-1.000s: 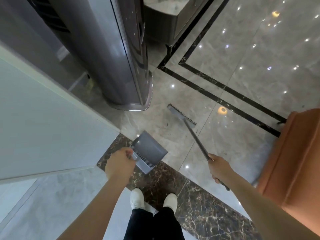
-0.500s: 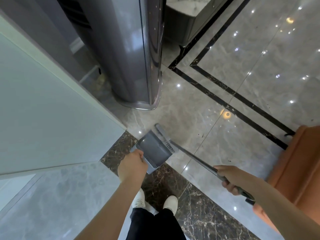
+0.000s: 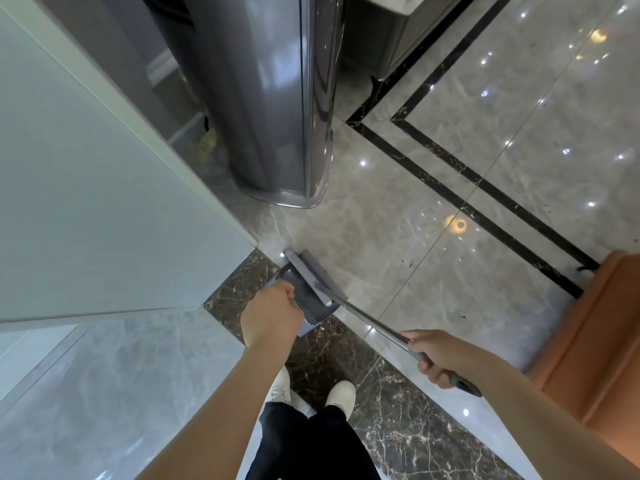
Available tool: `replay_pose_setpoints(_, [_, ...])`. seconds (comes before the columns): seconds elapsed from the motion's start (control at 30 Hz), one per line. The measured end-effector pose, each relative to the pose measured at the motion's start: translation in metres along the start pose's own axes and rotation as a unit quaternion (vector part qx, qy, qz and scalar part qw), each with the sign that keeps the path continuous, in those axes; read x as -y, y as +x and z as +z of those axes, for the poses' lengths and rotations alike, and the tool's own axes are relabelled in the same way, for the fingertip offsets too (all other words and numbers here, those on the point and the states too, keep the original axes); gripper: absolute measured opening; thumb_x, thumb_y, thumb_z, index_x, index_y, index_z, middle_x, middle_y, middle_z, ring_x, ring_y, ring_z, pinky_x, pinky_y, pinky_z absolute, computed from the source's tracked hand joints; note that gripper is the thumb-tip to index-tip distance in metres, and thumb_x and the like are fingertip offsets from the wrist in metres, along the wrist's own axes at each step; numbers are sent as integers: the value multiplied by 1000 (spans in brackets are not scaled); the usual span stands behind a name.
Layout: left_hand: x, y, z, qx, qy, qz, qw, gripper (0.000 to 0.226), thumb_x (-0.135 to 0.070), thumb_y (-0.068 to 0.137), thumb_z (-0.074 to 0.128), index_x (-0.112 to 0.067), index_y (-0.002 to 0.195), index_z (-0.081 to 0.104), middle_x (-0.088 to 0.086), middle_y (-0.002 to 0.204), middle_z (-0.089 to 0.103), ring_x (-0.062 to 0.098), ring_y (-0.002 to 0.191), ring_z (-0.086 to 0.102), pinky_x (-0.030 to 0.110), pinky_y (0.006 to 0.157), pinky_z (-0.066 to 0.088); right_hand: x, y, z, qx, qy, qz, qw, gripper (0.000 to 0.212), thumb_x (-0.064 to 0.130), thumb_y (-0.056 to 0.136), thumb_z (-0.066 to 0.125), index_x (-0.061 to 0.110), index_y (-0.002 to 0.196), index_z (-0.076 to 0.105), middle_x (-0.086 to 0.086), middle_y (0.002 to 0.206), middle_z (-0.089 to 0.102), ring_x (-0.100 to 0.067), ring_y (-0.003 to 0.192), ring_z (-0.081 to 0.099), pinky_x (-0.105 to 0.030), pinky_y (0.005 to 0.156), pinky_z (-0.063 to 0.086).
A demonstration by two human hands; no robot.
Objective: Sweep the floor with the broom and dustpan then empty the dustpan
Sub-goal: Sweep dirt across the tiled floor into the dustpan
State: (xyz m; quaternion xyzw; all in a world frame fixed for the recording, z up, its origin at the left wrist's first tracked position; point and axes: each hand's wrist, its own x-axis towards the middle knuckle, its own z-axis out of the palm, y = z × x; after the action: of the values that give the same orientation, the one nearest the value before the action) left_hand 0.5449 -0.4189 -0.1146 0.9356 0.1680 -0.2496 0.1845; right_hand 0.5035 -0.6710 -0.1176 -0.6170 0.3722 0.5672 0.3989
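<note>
Bracing the dustpan (image 3: 304, 299) on the floor (image 3: 398, 237) beside the white wall (image 3: 86, 202), your left hand (image 3: 273, 315) is gripping its handle so its mouth is catching debris. Your right hand (image 3: 436, 358) is clenching the broom (image 3: 311, 275), whose head is lying across the pan's opening.

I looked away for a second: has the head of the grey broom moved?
Yes. The grey broom head has swept across the pale marble floor, away from the black inlaid stripes, and now lies against the grey plastic dustpan.
</note>
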Motion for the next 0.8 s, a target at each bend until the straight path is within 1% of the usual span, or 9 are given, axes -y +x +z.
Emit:
replay_pose_setpoints(0.07, [1,0,0,3,0,1,1000,30,-8,90,48,-24,111,63,0,106,69,23,91,65,27,64,44,-4,-8,-9,-10,34,-3,999,50,9,98,27,31,141,39,-1,57,40,-5,35,24,-15,30,22])
replay_pose_setpoints(0.13, [3,0,0,5,-3,2,1000,29,-8,89,49,-23,108,64,2,102,70,25,89,65,28,63,46,-9,-13,-16,-43,44,-14,998,49,9,98,29,32,139,43,-1,53,40,-6,37,23,-15,31,21])
replay_pose_setpoints(0.27, [12,0,-4,27,-14,-1,1000,24,-12,90,50,-25,103,64,2,99,69,26,85,67,30,65,51,-17,-14,-17,-119,79,-28,989,45,15,101,30,32,140,41,-3,52,40,-7,32,26,-15,31,23])
replay_pose_setpoints(0.4, [37,-6,-14,46,-39,-6,998,22,-10,87,52,-24,98,66,-2,95,69,23,69,69,34,69,58,-25,-5,-16,-162,145,-14,976,37,20,101,31,30,132,48,-6,54,41,-8,27,27,-12,30,22])
replay_pose_setpoints(0.47, [52,-11,-20,58,-47,-4,997,27,-6,84,51,-24,96,67,-3,91,69,20,59,66,32,64,58,-33,1,-14,-175,154,-10,972,38,18,100,31,28,132,48,-6,55,39,-8,27,25,-12,31,21])
replay_pose_setpoints(0.53, [67,-17,-26,65,-37,3,997,30,-4,84,48,-25,93,67,-6,89,67,15,48,63,24,51,51,-41,7,-11,-184,149,-9,971,42,14,100,28,27,137,44,-6,56,38,-8,28,24,-13,32,20])
replay_pose_setpoints(0.6, [81,-21,-31,71,-37,4,997,32,-2,84,46,-24,92,68,-12,85,62,11,39,60,21,42,46,-49,12,-9,-184,148,-2,972,46,11,101,26,26,141,40,-5,57,37,-8,27,23,-13,32,20])
replay_pose_setpoints(0.7, [108,-28,-38,82,-31,3,996,32,-1,86,46,-22,87,69,-18,77,59,6,31,56,16,36,44,-63,15,0,-183,165,24,969,45,12,101,25,26,141,40,-6,60,36,-8,26,21,-11,31,19])
replay_pose_setpoints(0.8, [134,-36,-36,97,-10,10,995,31,-4,88,47,-26,85,68,-13,81,63,7,29,55,17,37,44,-74,12,12,-180,173,46,967,44,13,101,25,26,139,42,-6,61,38,-8,25,22,-10,30,19])
